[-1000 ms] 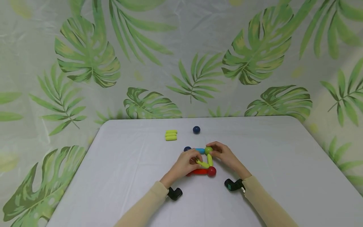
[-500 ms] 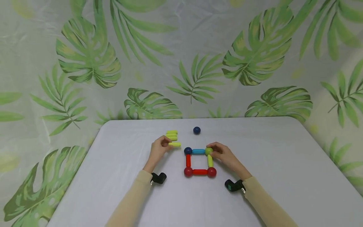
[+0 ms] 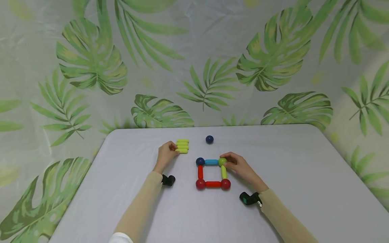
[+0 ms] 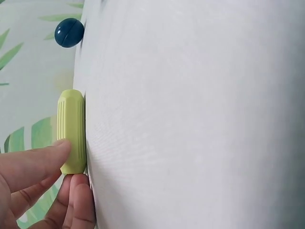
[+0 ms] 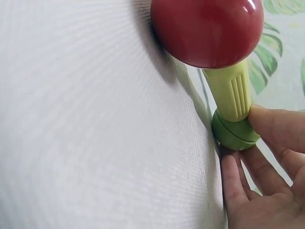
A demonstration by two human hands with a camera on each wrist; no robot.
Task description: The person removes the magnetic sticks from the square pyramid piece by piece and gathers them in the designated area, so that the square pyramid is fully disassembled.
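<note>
At the left, the left hand [image 3: 166, 154] had brought a lime stick [image 3: 182, 151] in from nearer the square frame [image 3: 213, 184] to lie alongside three matching sticks [image 3: 183, 144], so it seemed set among its kind rather than built in; thumb and fingers pinched its near end. Lengthwise ribs ran along its matte, tapered, apparently plastic body. The frame, unchanged, joined slim rods with smooth balls, the red ones [image 3: 200, 184] glossy. Beyond it, a shiny navy ball [image 3: 209, 139] sat apart on the white-covered desk [image 3: 279, 148]. Rightmost, the right hand [image 3: 240, 166] held the seamed green ball [image 3: 223, 161], fingers close about it.
</note>
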